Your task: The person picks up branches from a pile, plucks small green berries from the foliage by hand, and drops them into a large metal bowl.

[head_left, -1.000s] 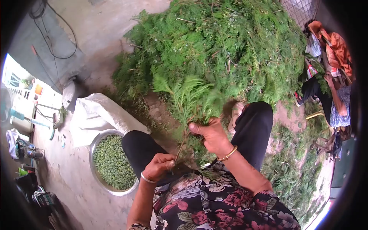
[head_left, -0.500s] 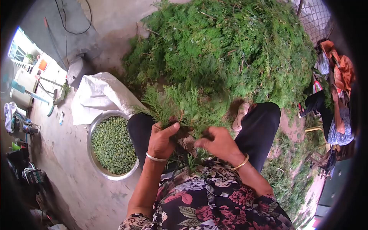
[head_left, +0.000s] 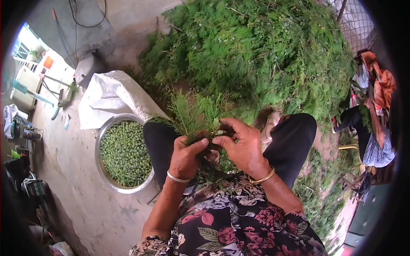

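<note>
My left hand (head_left: 188, 158) is closed around a leafy green conifer sprig (head_left: 188, 117), whose feathery tips point up and away over my lap. Close beside it, my right hand (head_left: 243, 147) has thumb and forefinger at either side of a small pale-green cone (head_left: 220, 132) on the sprig. Leafy bits lie on my lap below the hands. To the left of my knee stands a wide metal basin (head_left: 99, 166) filled with small round green cones (head_left: 126, 153).
Ahead rises a large heap of cut conifer branches (head_left: 256, 55). A white woven sack (head_left: 109, 94) lies behind the basin. At the right are hanging clothes (head_left: 378, 81) and another person's dark-trousered leg (head_left: 354, 123). Greenery (head_left: 318, 192) litters the floor there.
My right hand has moved up and left to the sprig, its thumb and forefinger now at a small cone. The left hand keeps its hold; the view has shifted slightly.
</note>
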Demonstrator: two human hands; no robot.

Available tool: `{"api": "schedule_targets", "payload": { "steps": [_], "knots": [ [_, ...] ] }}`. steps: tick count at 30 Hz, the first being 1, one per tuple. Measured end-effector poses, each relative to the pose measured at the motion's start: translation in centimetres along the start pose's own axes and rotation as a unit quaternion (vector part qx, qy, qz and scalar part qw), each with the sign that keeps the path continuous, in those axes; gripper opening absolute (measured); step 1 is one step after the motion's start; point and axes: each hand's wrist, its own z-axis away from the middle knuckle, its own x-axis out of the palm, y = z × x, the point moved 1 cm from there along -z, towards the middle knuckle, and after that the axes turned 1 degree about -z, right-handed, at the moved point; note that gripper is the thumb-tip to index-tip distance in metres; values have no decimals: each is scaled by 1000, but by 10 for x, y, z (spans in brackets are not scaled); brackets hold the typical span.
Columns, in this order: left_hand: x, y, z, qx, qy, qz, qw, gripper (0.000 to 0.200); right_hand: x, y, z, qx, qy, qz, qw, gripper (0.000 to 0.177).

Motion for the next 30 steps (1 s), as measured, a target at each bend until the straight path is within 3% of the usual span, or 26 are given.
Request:
{"api": "schedule_targets", "payload": {
  "steps": [4, 8, 14, 17, 18, 20, 25, 27, 30],
  "knots": [
    [5, -1, -3, -14, -12, -41, 999, 21, -4, -3, -1, -9, 39, 42, 998, 36],
    [16, -4, -4, -15, 7, -111, 994, 20, -11, -4, -9, 28, 12, 72, 997, 30],
    [19, -15, -5, -18, -6, -138, 990, 17, -22, 13, -16, 1, 25, 66, 998, 23],
    [27, -13, -7, -28, -9, -138, 990, 15, -27, 19, -25, 153, 33, -84, 984, 15],
    [31, -10, -8, -34, -7, -138, 990, 14, -30, 23, -27, 155, 36, -83, 984, 15],
    [38, -3, -11, -42, -21, -163, 985, 14, -34, 36, -29, 224, 29, -212, 951, 12],
    [45, 6, -13, -73, -38, -213, 974, 16, -50, 44, -31, 210, 86, -264, 937, 8],
    [28, 5, -11, -97, 4, -192, 977, 14, -94, 74, -40, 162, 126, -384, 900, 7],
    [-4, -4, -16, -78, 44, -118, 989, 11, -128, 75, -38, 235, 190, -372, 878, 13]
  ]
}}
